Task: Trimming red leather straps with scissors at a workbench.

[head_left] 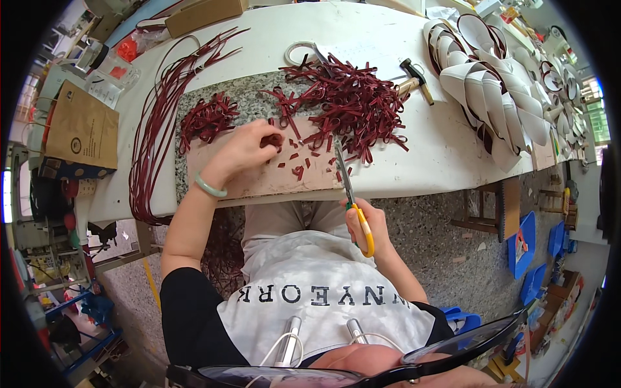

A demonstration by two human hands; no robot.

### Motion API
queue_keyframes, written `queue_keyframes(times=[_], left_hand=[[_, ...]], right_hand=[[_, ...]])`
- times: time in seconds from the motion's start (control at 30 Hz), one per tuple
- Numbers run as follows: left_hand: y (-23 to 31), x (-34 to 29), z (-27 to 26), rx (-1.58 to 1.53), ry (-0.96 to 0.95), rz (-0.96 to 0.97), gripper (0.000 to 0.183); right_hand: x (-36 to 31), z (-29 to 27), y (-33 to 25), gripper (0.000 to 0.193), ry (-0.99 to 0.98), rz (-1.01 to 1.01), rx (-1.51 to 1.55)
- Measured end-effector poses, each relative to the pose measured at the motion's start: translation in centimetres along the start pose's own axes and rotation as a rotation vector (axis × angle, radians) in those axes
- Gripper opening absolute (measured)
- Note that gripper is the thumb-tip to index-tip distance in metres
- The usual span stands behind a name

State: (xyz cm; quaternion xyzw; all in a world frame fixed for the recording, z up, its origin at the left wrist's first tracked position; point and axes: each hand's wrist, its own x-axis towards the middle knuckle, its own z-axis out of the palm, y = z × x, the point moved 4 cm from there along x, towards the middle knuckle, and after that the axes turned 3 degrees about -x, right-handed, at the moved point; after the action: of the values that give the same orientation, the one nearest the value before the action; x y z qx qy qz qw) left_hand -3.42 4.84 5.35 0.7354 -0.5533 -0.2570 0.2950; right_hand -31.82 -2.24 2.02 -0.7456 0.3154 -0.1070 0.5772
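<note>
Dark red strip piece pinched at the cutting board, scissors held ready beside it.

The strip piece sits at the centre of the tan cutting board, pinched closed in the left hand, which pins it flat against the board. The right hand, at 5 o'clock from the piece, is closed around the yellow handles of the scissors; the blades point up toward the board, kept close to the work. Short red offcuts lie scattered at 3 to 4 o'clock. The pile of cut loops lies at 1 o'clock, a smaller bundle at 10 o'clock, and long uncut strips hang over the counter edge at 9 o'clock. A hammer and white bands lie at 2 o'clock, within reach.
</note>
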Motion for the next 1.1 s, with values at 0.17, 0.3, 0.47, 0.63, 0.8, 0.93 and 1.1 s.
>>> queue_keyframes(times=[0.17,0.3,0.47,0.63,0.8,0.93,1.1], left_hand=[[-0.7,-0.4,-0.2,-0.575,0.187,-0.277,0.034],[-0.7,0.1,0.0,0.068,0.23,-0.408,0.041],[-0.8,-1.3,1.1,-0.165,0.187,-0.354,0.031],[1.9,-3.4,4.9,-1.129,0.083,-0.375,0.019],[2.8,-4.2,7.1,-1.371,-0.108,-0.445,0.026],[3.2,-4.3,7.7,-1.429,-0.185,-0.413,0.023],[3.3,-4.5,7.8,-1.478,-0.205,-0.419,0.024]], right_hand=[[-0.1,0.4,0.4,0.041,-0.02,0.04,0.023],[0.5,0.7,0.2,0.037,-0.034,-0.032,-0.048],[0.7,0.6,0.0,0.04,-0.086,-0.031,-0.072],[0.7,1.2,-1.1,0.055,-0.23,0.045,-0.194],[1.0,0.9,-2.1,0.058,-0.263,0.037,-0.261],[1.0,0.6,-2.1,0.056,-0.248,0.075,-0.226],[0.8,0.6,-2.2,0.056,-0.23,0.062,-0.226]])
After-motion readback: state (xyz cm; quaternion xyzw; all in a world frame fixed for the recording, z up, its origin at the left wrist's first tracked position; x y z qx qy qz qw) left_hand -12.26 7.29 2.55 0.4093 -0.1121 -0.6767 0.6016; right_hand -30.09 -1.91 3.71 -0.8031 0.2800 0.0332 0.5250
